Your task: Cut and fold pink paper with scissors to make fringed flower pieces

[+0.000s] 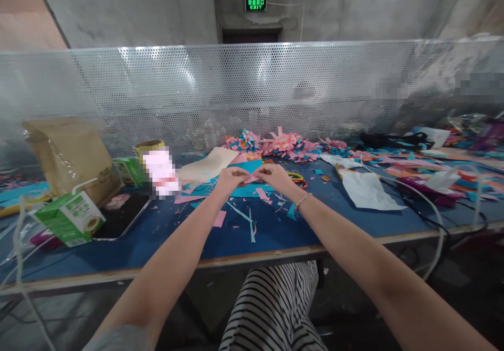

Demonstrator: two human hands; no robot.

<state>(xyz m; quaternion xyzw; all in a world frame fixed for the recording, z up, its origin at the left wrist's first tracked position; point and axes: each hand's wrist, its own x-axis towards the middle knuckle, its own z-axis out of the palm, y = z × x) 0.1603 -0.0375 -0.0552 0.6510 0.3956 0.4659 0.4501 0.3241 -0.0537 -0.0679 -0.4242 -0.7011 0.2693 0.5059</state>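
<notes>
Between my two hands is a small piece of pink paper (252,178), held just above the table. My left hand (233,178) pinches its left side with closed fingers. From the other side, my right hand (273,175) grips it between thumb and fingers. Blue paper (248,168) lies under and behind the hands. Scissors with yellow and red handles (298,179) rest by my right hand, partly hidden by it. Pink and light blue paper scraps (251,225) are scattered on the table in front of me.
Fringed pink and blue paper flowers (281,143) are heaped at the back. On the left stand a green drink carton (71,218), a brown paper bag (73,156) and a tablet (122,214). White paper (368,189) and a cable (427,196) lie right. A perforated metal screen (157,93) closes the back.
</notes>
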